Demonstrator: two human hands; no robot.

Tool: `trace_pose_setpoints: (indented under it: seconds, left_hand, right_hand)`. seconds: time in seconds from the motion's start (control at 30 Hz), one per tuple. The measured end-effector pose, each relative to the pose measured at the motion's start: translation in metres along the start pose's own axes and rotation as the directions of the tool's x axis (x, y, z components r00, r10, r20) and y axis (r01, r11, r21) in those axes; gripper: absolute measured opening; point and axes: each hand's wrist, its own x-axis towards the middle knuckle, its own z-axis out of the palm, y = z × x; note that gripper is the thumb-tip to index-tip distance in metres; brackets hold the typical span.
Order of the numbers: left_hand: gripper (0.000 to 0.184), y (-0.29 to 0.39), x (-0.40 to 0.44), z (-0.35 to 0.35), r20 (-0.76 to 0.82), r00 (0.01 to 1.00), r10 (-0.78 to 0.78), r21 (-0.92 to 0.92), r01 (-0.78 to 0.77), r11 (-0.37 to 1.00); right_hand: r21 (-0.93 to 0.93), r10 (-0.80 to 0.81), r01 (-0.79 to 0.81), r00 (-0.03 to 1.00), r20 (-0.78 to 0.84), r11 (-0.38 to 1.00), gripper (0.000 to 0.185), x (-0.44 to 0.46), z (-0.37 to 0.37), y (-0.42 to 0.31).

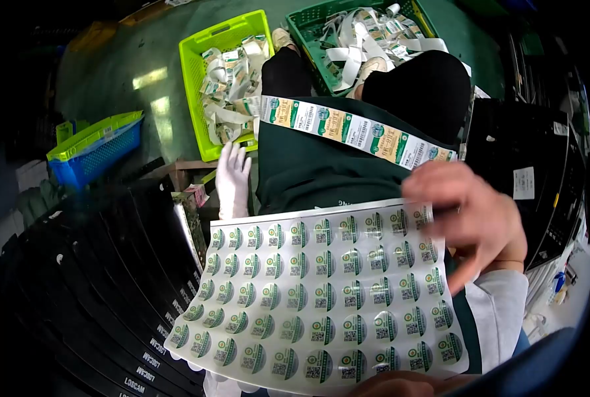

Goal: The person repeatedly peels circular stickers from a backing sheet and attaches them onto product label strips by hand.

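A sheet of round green-and-white stickers with QR codes [321, 298] spreads across the lower view, over my lap. My right hand [477, 212], bare, is at its upper right corner; motion smears the fingers, so their grip is unclear. Beyond the sheet's upper left edge lies my left hand [233, 178] in a white glove, fingers stretched out and apart. The sheet hides that wrist and forearm. Across the dark green apron [308, 169] on my lap runs a strip of printed labels [358, 132] with barcodes, its right end near my right hand.
A lime-green crate [190, 86] and a dark green crate [308, 53] hold tangled label strips on the floor ahead. Blue and green baskets [96, 155] stand at the left. Black stacked crates marked LOSCAM [110, 278] fill the lower left; more black crates [523, 149] are at the right.
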Motion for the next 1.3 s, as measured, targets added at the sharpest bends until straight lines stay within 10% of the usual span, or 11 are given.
trace_pose_setpoints:
  seconds: [0.17, 0.3, 0.33, 0.4, 0.43, 0.6, 0.73, 0.83, 1.0, 1.3]
  left_hand:
    - [0.066, 0.053, -0.038, 0.023, 0.052, 0.966, 0.253, -0.112, -0.246, 0.963]
    - [0.106, 0.078, -0.053, 0.050, 0.352, 0.892, 0.285, -0.369, -0.148, 0.918]
    - [0.113, 0.083, -0.058, 0.064, 0.375, 0.886, 0.273, -0.294, -0.166, 0.941]
    - [0.126, 0.085, -0.071, 0.103, 0.323, 0.912, 0.252, -0.012, -0.262, 0.965]
    - [0.104, 0.086, -0.061, 0.102, 0.479, 0.839, 0.256, 0.003, -0.293, 0.956]
    - [0.024, 0.075, -0.056, 0.116, 0.264, 0.919, 0.291, 0.371, -0.376, 0.849]
    - [0.013, 0.072, -0.055, 0.133, 0.380, 0.873, 0.306, 0.546, -0.479, 0.687]
    - [0.013, 0.073, -0.054, 0.146, 0.454, 0.845, 0.281, 0.624, -0.527, 0.577]
    - [0.019, 0.070, -0.039, 0.139, 0.452, 0.804, 0.386, 0.590, -0.594, 0.546]
    - [0.016, 0.051, -0.024, 0.153, 0.490, 0.770, 0.408, 0.679, -0.631, 0.374]
  right_hand:
    - [-0.025, -0.370, 0.372, 0.912, -0.178, 0.928, 0.011, 0.042, 0.034, 0.017]
    - [0.114, 0.173, -0.134, 0.853, -0.493, 0.984, 0.010, 0.020, 0.054, 0.087]
    - [0.481, 0.581, -0.346, 0.620, -0.527, 0.805, 0.014, 0.027, 0.065, 0.080]
    - [0.594, 0.637, -0.307, 0.597, -0.489, 0.744, 0.019, 0.014, 0.072, 0.104]
    - [0.581, 0.639, -0.320, 0.583, -0.502, 0.749, 0.019, 0.011, 0.074, 0.111]
    - [0.474, 0.543, -0.287, 0.594, -0.593, 0.832, 0.041, 0.004, 0.065, 0.129]
    - [-0.228, 0.180, -0.380, 0.782, -0.596, 0.896, 0.064, 0.029, 0.031, 0.104]
    - [0.102, 0.472, -0.463, 0.832, -0.293, 0.880, 0.050, 0.046, 0.038, 0.107]
    - [0.504, 0.537, -0.365, 0.806, -0.249, 0.782, 0.037, 0.049, 0.047, 0.130]
    - [-0.284, 0.280, -0.385, 0.894, -0.349, 0.878, 0.037, 0.097, 0.050, 0.147]
